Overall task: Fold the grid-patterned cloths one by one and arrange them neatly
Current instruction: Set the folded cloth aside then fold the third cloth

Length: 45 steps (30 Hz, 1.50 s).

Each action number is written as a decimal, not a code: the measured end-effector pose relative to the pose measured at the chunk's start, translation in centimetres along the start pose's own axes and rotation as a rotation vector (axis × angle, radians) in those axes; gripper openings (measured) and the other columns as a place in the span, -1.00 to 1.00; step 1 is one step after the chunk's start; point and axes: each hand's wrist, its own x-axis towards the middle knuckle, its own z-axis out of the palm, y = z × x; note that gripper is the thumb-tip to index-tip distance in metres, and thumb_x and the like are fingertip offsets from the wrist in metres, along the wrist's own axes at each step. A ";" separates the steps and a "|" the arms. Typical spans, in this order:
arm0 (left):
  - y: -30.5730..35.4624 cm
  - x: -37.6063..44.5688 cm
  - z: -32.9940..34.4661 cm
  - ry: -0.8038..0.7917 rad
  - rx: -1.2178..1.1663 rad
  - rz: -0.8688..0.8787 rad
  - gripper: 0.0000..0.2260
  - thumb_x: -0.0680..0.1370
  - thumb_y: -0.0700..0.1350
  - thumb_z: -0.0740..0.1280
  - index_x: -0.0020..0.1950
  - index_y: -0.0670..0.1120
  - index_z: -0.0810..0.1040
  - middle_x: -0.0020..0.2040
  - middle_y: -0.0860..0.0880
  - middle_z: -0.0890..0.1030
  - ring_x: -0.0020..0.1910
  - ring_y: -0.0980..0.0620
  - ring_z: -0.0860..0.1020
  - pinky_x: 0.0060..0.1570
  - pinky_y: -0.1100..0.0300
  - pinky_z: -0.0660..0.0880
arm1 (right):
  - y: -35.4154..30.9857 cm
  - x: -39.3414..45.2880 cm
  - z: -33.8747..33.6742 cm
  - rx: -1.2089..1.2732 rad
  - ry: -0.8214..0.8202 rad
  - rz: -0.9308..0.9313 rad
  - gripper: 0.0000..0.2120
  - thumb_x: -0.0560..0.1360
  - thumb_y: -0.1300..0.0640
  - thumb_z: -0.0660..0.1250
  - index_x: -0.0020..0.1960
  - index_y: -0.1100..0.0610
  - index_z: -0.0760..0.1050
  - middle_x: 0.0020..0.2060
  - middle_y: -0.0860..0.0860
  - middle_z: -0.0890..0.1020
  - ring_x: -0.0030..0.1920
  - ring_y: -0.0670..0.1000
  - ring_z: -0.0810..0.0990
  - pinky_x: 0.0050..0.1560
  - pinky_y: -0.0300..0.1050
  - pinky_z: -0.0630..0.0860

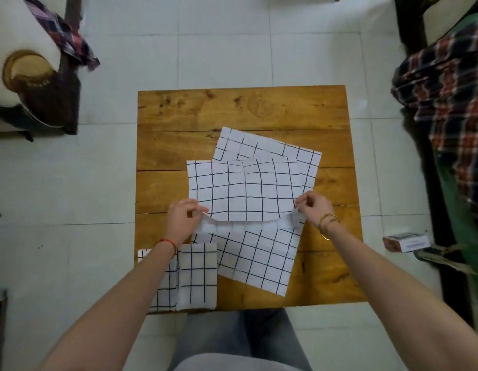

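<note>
Left hand [185, 214] pinching the near left corner of a grid-patterned cloth [246, 191], fingers curled round the edge. Right hand [311, 204] pinching the near right corner likewise, thumb and fingertips closed on the fabric. Cloth held lifted at its near edge, which sags in a shallow curve between the two hands; far part resting over the middle of the wooden table [232, 111]. White, thin, softly creased, crossed by fine black lines into squares. Beneath it, toward the near edge, a second flat cloth [259, 261] lying askew; beyond it, a third cloth [272, 148] tilted, partly covered. At the near left corner of the table, two folded cloths side by side: one [197, 277] a tidy upright rectangle, the other [164, 287] half hidden under the left forearm. Red thread [167, 243] on the left wrist, gold bangles [327, 223] on the right. Tabletop of amber planks, knotted and grained. Pale glossy floor tiles [219, 57] all around. Small printed box [406, 242] on the floor at right, lettering too blurred to read. Plaid fabric [446, 84] draped at far right.
</note>
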 end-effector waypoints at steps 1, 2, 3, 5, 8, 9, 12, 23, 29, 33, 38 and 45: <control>-0.4 -0.1 0.5 -0.012 -0.003 -0.015 -0.72 0.51 -0.23 0.36 -0.07 0.19 0.63 0.22 0.00 0.58 0.28 -0.08 0.42 0.38 -0.14 0.30 | 0.6 0.1 0.5 -0.026 -0.006 0.009 -0.85 0.51 0.22 0.23 -0.11 0.16 0.58 -0.16 0.07 0.67 -0.11 0.06 0.61 -0.22 -0.21 0.50; -0.7 -0.1 0.8 -0.023 -0.002 -0.023 -0.68 0.50 -0.28 0.34 -0.07 0.18 0.64 0.21 0.00 0.58 0.28 -0.07 0.43 0.38 -0.12 0.31 | 1.0 0.2 0.9 -0.045 -0.004 0.025 -0.86 0.51 0.18 0.24 -0.10 0.15 0.58 -0.17 0.07 0.67 -0.12 0.07 0.60 -0.24 -0.20 0.49; -1.0 -0.1 1.3 -0.020 0.004 -0.030 -0.66 0.48 -0.31 0.31 -0.08 0.15 0.65 0.19 0.00 0.59 0.26 -0.05 0.44 0.37 -0.09 0.33 | 1.3 0.4 1.3 -0.055 0.004 0.043 -0.86 0.51 0.15 0.24 -0.10 0.15 0.57 -0.19 0.09 0.66 -0.14 0.09 0.59 -0.26 -0.19 0.47; -1.4 0.2 1.9 0.042 0.014 -0.042 -0.65 0.46 -0.35 0.27 -0.14 0.08 0.68 0.12 0.01 0.60 0.21 -0.04 0.47 0.32 -0.06 0.38 | 1.3 0.8 1.8 -0.057 0.046 0.065 -0.86 0.51 0.13 0.23 -0.11 0.15 0.54 -0.24 0.13 0.64 -0.19 0.11 0.57 -0.28 -0.18 0.44; -1.0 1.2 1.9 0.224 -0.044 -0.136 -0.72 0.50 -0.34 0.25 -0.15 -0.02 0.68 0.03 0.01 0.59 0.04 0.04 0.50 0.14 0.10 0.48 | 0.5 2.2 1.9 -0.042 0.152 0.034 -0.83 0.53 0.12 0.19 -0.13 0.17 0.50 -0.29 0.17 0.62 -0.28 0.11 0.56 -0.30 -0.09 0.51; -0.8 1.8 1.8 0.275 -0.062 -0.148 -0.78 0.52 -0.30 0.26 -0.10 -0.07 0.67 0.00 0.00 0.59 -0.02 0.06 0.50 0.07 0.16 0.48 | 0.1 3.0 1.9 -0.042 0.192 0.010 -0.82 0.53 0.11 0.18 -0.13 0.17 0.49 -0.28 0.16 0.62 -0.29 0.12 0.57 -0.28 -0.04 0.55; -0.4 4.6 1.2 0.368 -0.141 -0.173 -0.91 0.56 -0.14 0.28 -0.06 -0.10 0.57 -0.12 -0.05 0.60 -0.17 0.05 0.52 -0.12 0.20 0.51 | -1.4 6.0 2.3 -0.112 0.287 -0.062 -0.85 0.54 0.09 0.18 -0.08 0.11 0.49 -0.15 0.11 0.60 -0.19 0.10 0.57 -0.19 0.05 0.59; 0.8 12.2 0.7 0.323 -0.435 -0.407 -0.62 0.54 0.17 0.28 -0.38 -0.01 0.35 -0.46 0.05 0.32 -0.45 0.09 0.29 -0.37 0.25 0.29 | -3.9 14.6 4.3 -0.067 0.399 0.130 -0.72 0.44 0.02 0.38 0.04 0.17 0.48 0.00 0.13 0.58 0.07 0.15 0.53 0.08 0.04 0.49; -0.2 13.2 0.7 0.433 -0.549 -0.357 -0.83 0.55 -0.04 0.35 0.02 -0.12 0.61 -0.30 0.08 0.49 -0.33 0.18 0.40 -0.29 0.33 0.42 | -3.4 14.7 4.3 -0.238 0.424 0.106 -0.70 0.41 0.11 0.42 0.05 0.18 0.41 0.06 0.12 0.50 0.11 0.14 0.44 0.11 0.02 0.43; -0.9 13.0 0.3 0.435 -0.500 -0.337 -0.83 0.54 -0.09 0.37 0.08 -0.13 0.62 -0.24 0.13 0.52 -0.27 0.23 0.44 -0.32 0.44 0.34 | -2.9 14.4 4.2 -0.279 0.443 0.096 -0.63 0.40 0.05 0.45 0.07 0.18 0.39 0.07 0.13 0.49 0.13 0.16 0.43 0.14 0.05 0.42; -2.4 12.3 0.8 0.439 -0.359 -0.340 -0.79 0.50 -0.07 0.40 0.12 -0.07 0.60 -0.19 0.09 0.56 -0.20 0.17 0.51 -0.02 0.11 0.58 | -3.8 13.4 4.6 -0.338 0.510 0.095 -0.65 0.42 0.09 0.41 0.09 0.22 0.38 0.08 0.17 0.49 0.11 0.17 0.43 0.11 0.03 0.40; -2.0 9.5 2.6 0.420 0.374 0.189 -0.62 0.55 -0.09 0.29 0.37 -0.05 0.39 0.31 -0.03 0.43 0.30 -0.04 0.35 0.26 0.05 0.36 | -7.9 9.0 10.7 -0.479 0.300 -0.550 -0.68 0.45 0.19 0.22 0.19 0.18 0.45 0.14 0.12 0.51 0.14 0.16 0.45 0.10 0.08 0.43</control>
